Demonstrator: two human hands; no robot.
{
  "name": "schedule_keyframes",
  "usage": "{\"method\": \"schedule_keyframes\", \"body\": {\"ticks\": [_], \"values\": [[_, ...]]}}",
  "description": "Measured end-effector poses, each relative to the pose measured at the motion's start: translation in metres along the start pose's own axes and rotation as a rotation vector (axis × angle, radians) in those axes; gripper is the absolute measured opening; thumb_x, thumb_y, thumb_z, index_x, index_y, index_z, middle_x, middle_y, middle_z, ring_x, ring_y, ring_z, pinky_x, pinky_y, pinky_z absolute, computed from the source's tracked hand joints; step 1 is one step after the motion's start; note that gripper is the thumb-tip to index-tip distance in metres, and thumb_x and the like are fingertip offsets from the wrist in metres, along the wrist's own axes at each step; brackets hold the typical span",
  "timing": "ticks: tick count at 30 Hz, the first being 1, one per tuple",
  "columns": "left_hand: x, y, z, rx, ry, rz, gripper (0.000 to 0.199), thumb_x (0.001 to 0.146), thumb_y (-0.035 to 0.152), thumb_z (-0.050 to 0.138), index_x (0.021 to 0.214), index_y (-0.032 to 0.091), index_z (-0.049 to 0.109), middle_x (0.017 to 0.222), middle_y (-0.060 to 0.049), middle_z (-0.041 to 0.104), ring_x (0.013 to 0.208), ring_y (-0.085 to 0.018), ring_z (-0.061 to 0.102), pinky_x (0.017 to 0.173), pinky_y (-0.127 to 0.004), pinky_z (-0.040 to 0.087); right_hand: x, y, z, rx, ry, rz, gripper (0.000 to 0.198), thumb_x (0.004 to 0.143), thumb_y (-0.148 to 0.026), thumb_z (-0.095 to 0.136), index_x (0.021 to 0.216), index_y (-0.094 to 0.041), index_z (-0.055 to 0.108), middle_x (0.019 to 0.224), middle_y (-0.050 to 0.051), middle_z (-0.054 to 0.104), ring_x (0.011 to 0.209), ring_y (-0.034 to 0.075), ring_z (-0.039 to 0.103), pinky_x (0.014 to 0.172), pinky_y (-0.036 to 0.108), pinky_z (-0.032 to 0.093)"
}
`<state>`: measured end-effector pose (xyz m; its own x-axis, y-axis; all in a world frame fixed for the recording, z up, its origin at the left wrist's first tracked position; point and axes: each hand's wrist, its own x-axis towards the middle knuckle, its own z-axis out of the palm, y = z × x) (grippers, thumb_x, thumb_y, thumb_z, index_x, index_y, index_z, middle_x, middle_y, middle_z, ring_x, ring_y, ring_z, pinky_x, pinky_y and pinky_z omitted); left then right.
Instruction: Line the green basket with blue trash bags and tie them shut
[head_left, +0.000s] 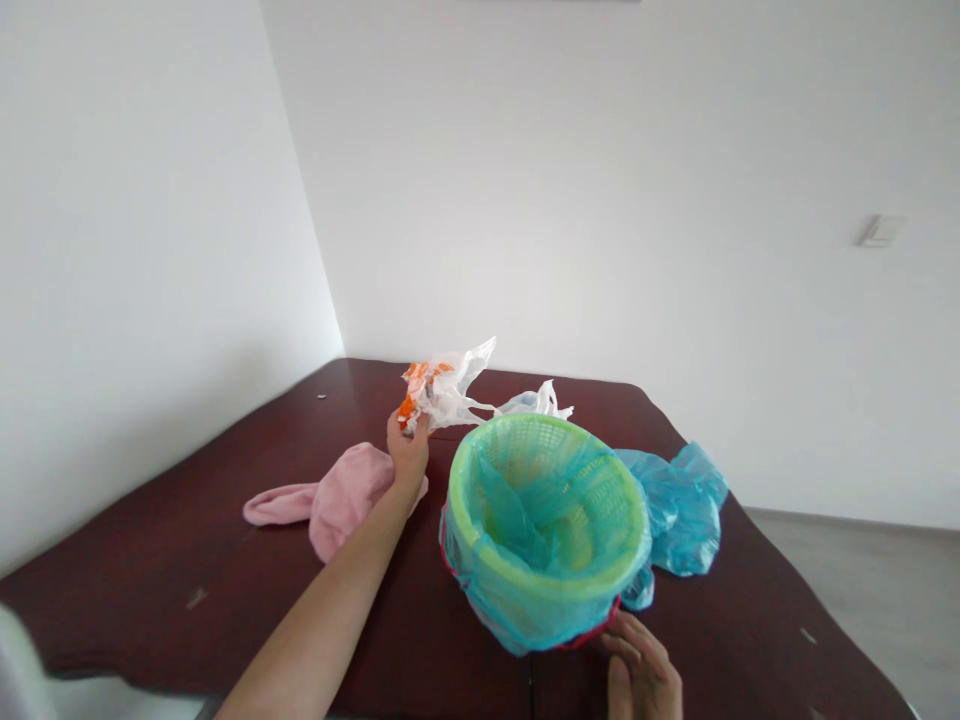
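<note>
My left hand point(409, 450) is stretched across the table and closed on a crumpled white plastic bag point(450, 395) with orange print. Below that wrist lies a pink cloth item point(352, 495) with a long floppy end. A green mesh wastebasket point(469, 480) stands tilted toward me, lined with a translucent blue garbage bag point(517, 620) folded over its rim. A red drawstring point(589, 635) runs round the outside of the liner. My right hand point(641, 665) is at the basket's near right side, its bent fingers against the liner by the drawstring and its thumb apart.
On the dark red tabletop point(247, 590), a blue plastic bag point(686, 510) lies right of the basket. Another white plastic bag point(544, 400) sits behind it. White walls point(600, 200) rise at the back and left; floor shows at the right.
</note>
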<state>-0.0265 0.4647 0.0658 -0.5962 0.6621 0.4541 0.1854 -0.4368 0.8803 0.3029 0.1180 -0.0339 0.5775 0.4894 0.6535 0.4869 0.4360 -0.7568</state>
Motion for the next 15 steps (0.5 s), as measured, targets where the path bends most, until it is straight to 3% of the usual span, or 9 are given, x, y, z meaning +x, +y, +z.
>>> {"method": "schedule_keyframes", "body": {"ticks": [9,15], "values": [[-0.004,0.01,-0.001,-0.033,0.004,-0.031,0.05,0.098,0.053,0.084,0.135,0.021,0.076,0.127,-0.013,0.083,0.12,-0.032,0.081,0.114,-0.048,0.065,-0.005,-0.02,0.015,0.013,0.12,0.017,0.02,0.113,-0.038,0.078,0.125,-0.023,0.078,0.116,0.012,0.083,0.101,0.031,0.086,0.082,0.042,0.07],[-0.007,0.057,0.001,-0.098,0.075,0.007,0.043,0.099,0.047,0.081,0.13,0.019,0.074,0.121,-0.012,0.083,0.108,-0.03,0.079,0.103,-0.045,0.068,-0.004,-0.012,0.014,0.02,0.136,0.025,0.019,0.115,-0.039,0.077,0.119,-0.02,0.075,0.11,0.014,0.086,0.095,0.028,0.087,0.076,0.037,0.07]]}}
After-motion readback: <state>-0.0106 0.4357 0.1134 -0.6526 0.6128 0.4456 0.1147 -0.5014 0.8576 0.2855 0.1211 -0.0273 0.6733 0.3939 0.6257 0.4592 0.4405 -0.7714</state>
